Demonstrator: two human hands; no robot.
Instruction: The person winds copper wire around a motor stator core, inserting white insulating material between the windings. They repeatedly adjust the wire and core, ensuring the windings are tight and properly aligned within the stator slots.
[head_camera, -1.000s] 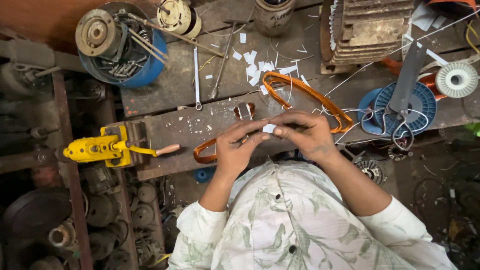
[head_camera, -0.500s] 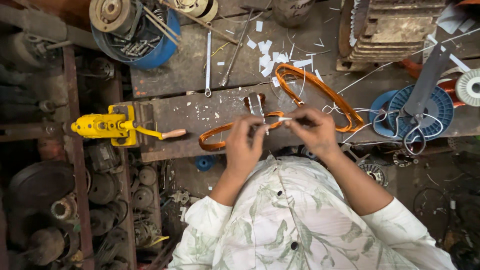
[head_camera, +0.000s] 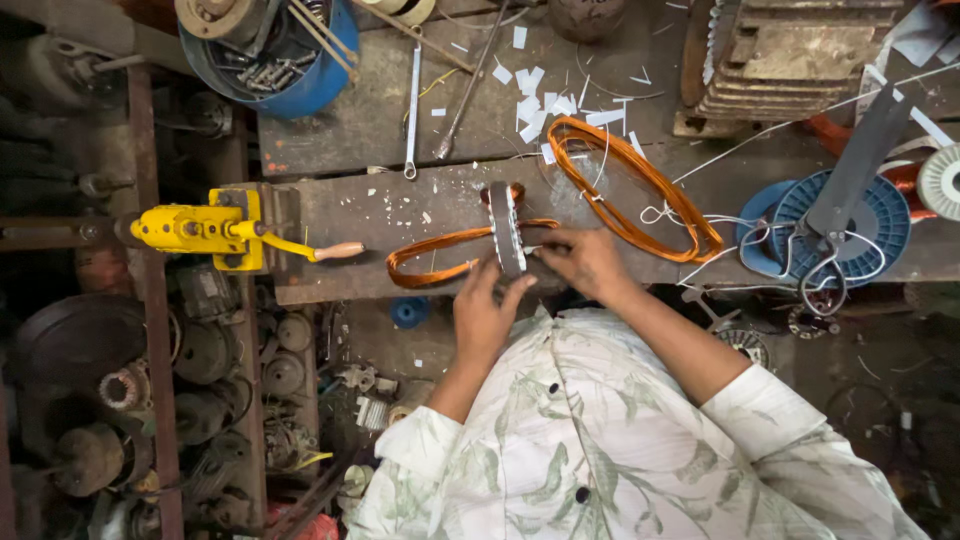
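Note:
A small grey laminated metal core (head_camera: 505, 228) stands on edge on the wooden bench (head_camera: 340, 205), with an orange copper wire coil (head_camera: 432, 256) threaded through it. My left hand (head_camera: 484, 312) grips the core's near end from below. Fingers of my right hand (head_camera: 587, 262) are pinched together against the core's right side, on what looks like a small white paper slip (head_camera: 531, 250). A larger loop of orange copper wire (head_camera: 640, 195) lies just beyond my right hand.
A yellow hand-crank winder (head_camera: 200, 228) is clamped at the bench's left end. Behind lie a spanner (head_camera: 412, 110), scattered white paper slips (head_camera: 528, 100), a blue tub of bolts (head_camera: 290, 60) and a finned motor housing (head_camera: 770, 60). A blue wire spool (head_camera: 850, 215) sits right. Old motors (head_camera: 90, 400) crowd the floor left.
Both hands have moved forward from in front of my chest to the metal core. The right hand has brought the white slip to the core's side, and the left hand has taken hold of the core.

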